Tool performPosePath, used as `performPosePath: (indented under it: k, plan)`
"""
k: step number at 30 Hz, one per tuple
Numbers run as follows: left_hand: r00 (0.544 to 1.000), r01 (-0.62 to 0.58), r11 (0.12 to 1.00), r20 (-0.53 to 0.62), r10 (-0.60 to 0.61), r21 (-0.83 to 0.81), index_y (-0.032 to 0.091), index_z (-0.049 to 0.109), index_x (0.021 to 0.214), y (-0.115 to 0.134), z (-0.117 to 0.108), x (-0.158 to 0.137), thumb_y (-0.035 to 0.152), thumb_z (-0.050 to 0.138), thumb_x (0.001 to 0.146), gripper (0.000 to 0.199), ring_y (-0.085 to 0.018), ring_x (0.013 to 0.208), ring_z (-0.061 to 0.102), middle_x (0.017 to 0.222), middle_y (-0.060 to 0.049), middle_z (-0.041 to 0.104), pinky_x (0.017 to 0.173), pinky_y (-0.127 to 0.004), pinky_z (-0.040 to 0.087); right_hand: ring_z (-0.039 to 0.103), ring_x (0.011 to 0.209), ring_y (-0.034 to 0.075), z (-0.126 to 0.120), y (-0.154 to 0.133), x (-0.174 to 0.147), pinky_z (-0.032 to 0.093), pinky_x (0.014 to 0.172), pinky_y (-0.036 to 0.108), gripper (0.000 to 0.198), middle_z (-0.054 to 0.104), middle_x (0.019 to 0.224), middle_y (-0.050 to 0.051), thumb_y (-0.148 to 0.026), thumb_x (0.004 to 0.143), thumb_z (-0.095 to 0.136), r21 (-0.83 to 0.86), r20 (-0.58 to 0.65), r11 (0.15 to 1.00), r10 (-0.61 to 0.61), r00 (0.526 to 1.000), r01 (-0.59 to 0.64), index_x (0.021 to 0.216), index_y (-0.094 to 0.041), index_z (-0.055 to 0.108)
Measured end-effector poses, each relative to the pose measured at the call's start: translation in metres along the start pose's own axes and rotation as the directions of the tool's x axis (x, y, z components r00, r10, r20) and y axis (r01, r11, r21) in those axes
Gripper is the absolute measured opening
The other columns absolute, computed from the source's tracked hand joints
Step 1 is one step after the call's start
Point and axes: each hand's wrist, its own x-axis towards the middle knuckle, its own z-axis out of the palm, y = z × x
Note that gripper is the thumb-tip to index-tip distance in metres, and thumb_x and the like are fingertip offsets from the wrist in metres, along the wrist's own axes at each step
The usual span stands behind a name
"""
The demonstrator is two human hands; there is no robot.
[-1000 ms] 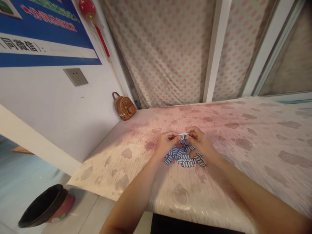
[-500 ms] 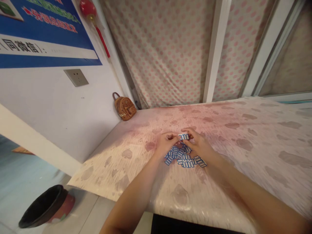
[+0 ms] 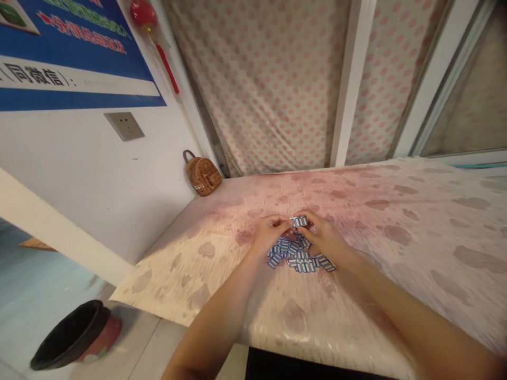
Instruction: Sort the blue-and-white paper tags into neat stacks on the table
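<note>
Between my two hands, just above the table, is a small flat blue-and-white striped piece (image 3: 299,221). My left hand (image 3: 271,230) pinches its left end with thumb and forefinger. On the other side, my right hand (image 3: 325,235) has its thumb below the piece and its forefinger along the top right edge. Beneath the hands lies a loose pile of similar striped pieces (image 3: 283,248), several of them overlapping. Nearer to me a cluster of the same pieces (image 3: 304,265) lies close together, with more beside my right wrist. What exactly these pieces are is too small to tell.
The table (image 3: 222,306) wears a glossy leaf-patterned cover. A small brown backpack-shaped bag (image 3: 204,177) stands at its far left corner against the wall. A dark-lined bin (image 3: 99,338) is on the floor at the left. A dotted curtain (image 3: 269,95) hangs behind the table.
My right forefinger has bent slightly in towards the held striped piece. Both hands otherwise stay in place, and the pile looks the same.
</note>
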Motion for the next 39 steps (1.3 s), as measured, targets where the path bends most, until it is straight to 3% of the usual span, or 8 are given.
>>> performPosePath:
  k: [4,8,13,17,19,24,31,39]
  plan:
    - [1.000,-0.005,1.000,-0.002,0.005,-0.004,0.012,0.071,0.079,-0.001,0.000,0.001,0.050,0.079,0.068,0.040,-0.012,0.060,0.061,0.068,-0.003,0.069,0.063,-0.024,0.050,0.064,0.073,0.020,0.002,0.002,0.001,0.048,0.066,0.031,0.026,0.068,0.087,0.000,-0.028,0.086,0.055,0.039,-0.016,0.999,0.029,0.999,-0.029,0.112,-0.028,0.060]
    - [1.000,-0.028,1.000,-0.009,0.028,-0.009,0.012,0.071,0.079,-0.003,0.000,0.003,0.052,0.079,0.066,0.043,-0.011,0.059,0.061,0.067,-0.003,0.069,0.061,-0.023,0.050,0.064,0.071,0.020,0.005,0.009,0.004,0.050,0.067,0.033,0.034,0.065,0.079,-0.001,-0.034,0.082,0.060,0.221,-0.076,0.972,0.099,0.992,-0.080,0.115,-0.026,0.057]
    - [0.997,-0.070,0.996,0.030,0.068,0.056,0.012,0.072,0.082,-0.006,0.000,0.004,0.051,0.076,0.071,0.041,-0.013,0.063,0.063,0.071,-0.005,0.071,0.064,-0.024,0.051,0.064,0.071,0.020,0.006,0.019,0.007,0.051,0.066,0.032,0.017,0.066,0.073,0.002,-0.039,0.082,0.059,0.390,-0.006,0.912,0.142,0.990,-0.128,0.080,-0.022,0.060]
    - [0.983,-0.165,0.944,-0.028,0.180,0.285,0.014,0.074,0.082,-0.007,-0.013,0.008,0.041,0.067,0.082,0.028,-0.015,0.071,0.065,0.079,-0.006,0.073,0.067,-0.024,0.049,0.062,0.065,0.018,0.000,0.023,0.009,0.049,0.062,0.030,0.017,0.066,0.069,0.001,-0.039,0.080,0.061,0.414,-0.103,0.898,0.206,0.973,-0.146,0.077,-0.022,0.061]
    - [0.974,-0.133,0.875,-0.103,0.202,0.465,0.014,0.075,0.081,-0.006,-0.025,0.010,0.032,0.065,0.082,0.021,-0.015,0.074,0.065,0.080,-0.005,0.074,0.067,-0.024,0.046,0.062,0.065,0.018,-0.006,0.025,0.010,0.048,0.064,0.030,0.019,0.067,0.069,0.001,-0.040,0.079,0.062,0.424,-0.172,0.895,0.230,0.958,-0.139,0.077,-0.021,0.062]
    - [0.988,0.107,0.754,-0.154,-0.008,0.649,0.013,0.073,0.073,0.002,-0.053,0.008,0.024,0.066,0.077,0.013,-0.013,0.063,0.058,0.065,0.000,0.066,0.057,-0.022,0.037,0.063,0.071,0.018,-0.016,0.026,0.011,0.048,0.070,0.032,0.021,0.069,0.074,0.004,-0.041,0.078,0.064,0.462,-0.220,0.866,0.320,0.921,-0.191,0.077,-0.020,0.062]
    - [0.979,-0.067,0.751,0.187,-0.076,0.657,0.015,0.074,0.082,0.001,-0.057,0.004,0.024,0.075,0.067,0.017,-0.015,0.077,0.062,0.080,-0.002,0.071,0.068,-0.023,0.044,0.063,0.071,0.018,-0.017,0.020,0.011,0.048,0.069,0.031,0.022,0.068,0.073,0.004,-0.042,0.076,0.066,0.465,-0.206,0.861,0.330,0.921,-0.205,0.074,-0.020,0.062]
    - [0.992,0.019,0.576,0.058,-0.114,0.817,0.015,0.075,0.084,0.010,-0.067,0.000,0.021,0.077,0.062,0.024,-0.012,0.066,0.054,0.070,0.001,0.062,0.055,-0.021,0.036,0.062,0.072,0.019,-0.016,0.020,0.011,0.048,0.068,0.031,0.022,0.069,0.075,0.004,-0.043,0.077,0.065,0.454,-0.193,0.865,0.331,0.924,-0.215,0.077,-0.021,0.062]
